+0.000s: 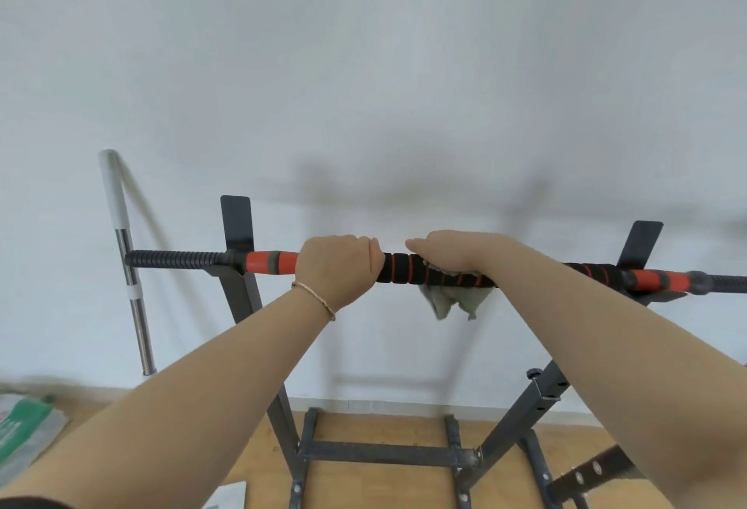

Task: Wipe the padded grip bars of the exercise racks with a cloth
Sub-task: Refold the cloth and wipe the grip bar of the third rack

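From the near forearms [202,379], the left hand [339,270] curls round the padded grip bar [404,268], steadying it, while just right the right hand [456,252] clamps a grey cloth [452,300] over the foam, mid-wipe; the next move likely calls for sliding it rightward.

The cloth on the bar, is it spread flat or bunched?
Bunched: the right hand holds the cloth against the padded bar, and crumpled ends hang below.

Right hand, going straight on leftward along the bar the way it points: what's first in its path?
The left hand, which grips the same bar. Only a short bare stretch of it separates the left hand from the right hand and its cloth. Both are on one bar, so contact looks likely.
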